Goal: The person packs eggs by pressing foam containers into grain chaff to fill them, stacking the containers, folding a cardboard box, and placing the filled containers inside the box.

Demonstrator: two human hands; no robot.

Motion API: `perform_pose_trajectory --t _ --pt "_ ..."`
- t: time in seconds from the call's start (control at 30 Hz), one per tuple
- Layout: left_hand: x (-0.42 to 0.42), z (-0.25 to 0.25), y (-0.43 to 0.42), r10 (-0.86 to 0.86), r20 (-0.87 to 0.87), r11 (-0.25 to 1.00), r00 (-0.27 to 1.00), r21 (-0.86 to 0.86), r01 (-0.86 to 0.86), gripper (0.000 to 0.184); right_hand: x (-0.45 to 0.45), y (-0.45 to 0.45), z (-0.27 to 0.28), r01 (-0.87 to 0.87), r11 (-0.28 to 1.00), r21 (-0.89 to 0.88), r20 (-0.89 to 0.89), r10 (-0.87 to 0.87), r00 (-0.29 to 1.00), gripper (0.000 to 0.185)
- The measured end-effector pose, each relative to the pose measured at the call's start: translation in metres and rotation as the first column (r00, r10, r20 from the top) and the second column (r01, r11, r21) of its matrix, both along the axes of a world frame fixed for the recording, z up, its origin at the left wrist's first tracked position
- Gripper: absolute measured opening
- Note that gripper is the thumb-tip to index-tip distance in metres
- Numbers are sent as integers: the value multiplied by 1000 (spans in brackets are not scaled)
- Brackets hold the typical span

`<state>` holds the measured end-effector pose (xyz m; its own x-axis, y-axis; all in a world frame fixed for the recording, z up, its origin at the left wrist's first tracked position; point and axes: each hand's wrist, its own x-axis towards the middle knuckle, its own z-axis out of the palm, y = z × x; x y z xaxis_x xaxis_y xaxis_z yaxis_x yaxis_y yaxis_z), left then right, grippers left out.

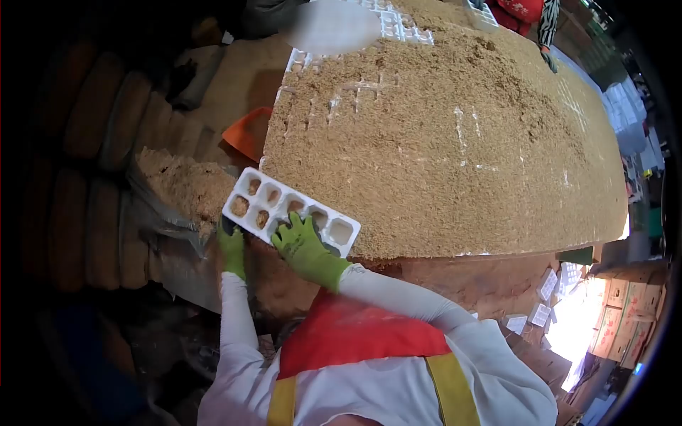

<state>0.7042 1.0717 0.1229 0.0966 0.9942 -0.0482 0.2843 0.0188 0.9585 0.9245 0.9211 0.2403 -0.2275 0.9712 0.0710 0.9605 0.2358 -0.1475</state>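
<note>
A white foam tray with two rows of square cells lies tilted over the near left corner of the bedding-covered table. Brown lumps sit in several cells at its left end; the right end cell looks bare. My left hand, in a green glove, grips the tray's lower left end from below, its fingers partly hidden. My right hand, also gloved in green, rests over the tray's near row with its fingers apart, the tips reaching into the middle cells. Whatever is under those fingertips is hidden.
Loose brown bedding covers the big table, with white tray ridges poking through. An orange scoop-like piece and a sack of brown material are at left. A co-worker's gloved hand is at the far right edge.
</note>
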Motion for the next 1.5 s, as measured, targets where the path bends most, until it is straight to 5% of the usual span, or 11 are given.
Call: perform_pose_trajectory --t 0.3,0.47,0.5,0.57,0.67,0.77,0.97,1.13,1.17,1.37,1.5 --pt "38 14 14 -152 -72 988 986 -32 150 30 247 -37 12 533 846 2 -8 -533 846 41" --pt "85 -10 63 -272 21 962 962 35 271 35 382 -102 10 864 371 340 -65 -907 416 63" --pt "89 -22 79 -327 90 945 941 43 324 36 365 -98 44 957 275 90 139 -955 262 76" --pt "108 -17 99 -313 4 948 950 60 313 36 371 -104 25 998 18 67 180 -984 6 83" --pt "112 -32 145 -285 -19 959 958 4 285 37 401 -131 15 989 134 -62 36 -990 136 86" --pt "150 -20 176 -339 138 920 931 -156 358 44 478 -176 0 948 151 281 -101 -978 185 77" --pt "243 60 169 -362 -53 822 931 -488 293 54 665 -242 2 922 -374 105 -147 -922 -357 49" --pt "240 18 189 -336 -125 853 934 -462 245 52 713 -159 1 980 -174 -98 -252 -948 -193 41" --pt "241 13 194 -330 -124 856 936 -458 241 52 717 -151 -9 979 -46 198 -29 -999 -41 39" --pt "223 15 194 -291 -191 876 938 -448 180 50 630 -70 4 922 387 -4 -447 -826 344 31" --pt "232 6 194 -243 -195 890 950 -435 138 49 562 3 -3 793 530 300 -210 -774 597 29"
